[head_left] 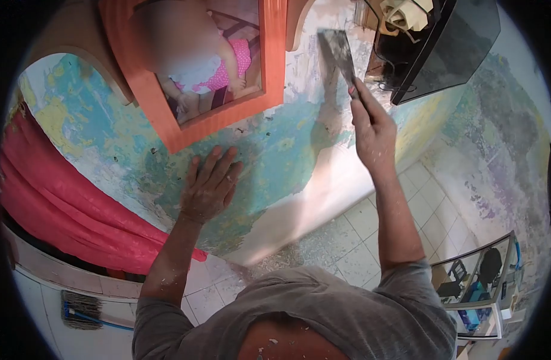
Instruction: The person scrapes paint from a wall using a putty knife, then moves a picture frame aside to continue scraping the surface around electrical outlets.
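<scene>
the person's right hand [374,129] grasps a scraper [336,51] by its handle, fingers wrapped around it and thumb laid along it, with the broad, smeared blade pointing to the far side of the scene; whether the blade touches the wall [275,147] cannot be told. the left hand [209,187] is released, its fingers extended and slightly spread, palm towards the wall and seemingly resting on it, just near of an orange picture frame [175,129]. the wall is patchy with blue, green and yellow paint, giving way to a paler area lower down. far right, near the scraper, stands a black flat screen [452,51]. a pink curtain [65,198] hangs on the left, and near left lies a broom [82,309] with a blue handle. pale flakes speckle the tiled floor [359,225] below the wall, and more dot the person's forearms.
</scene>
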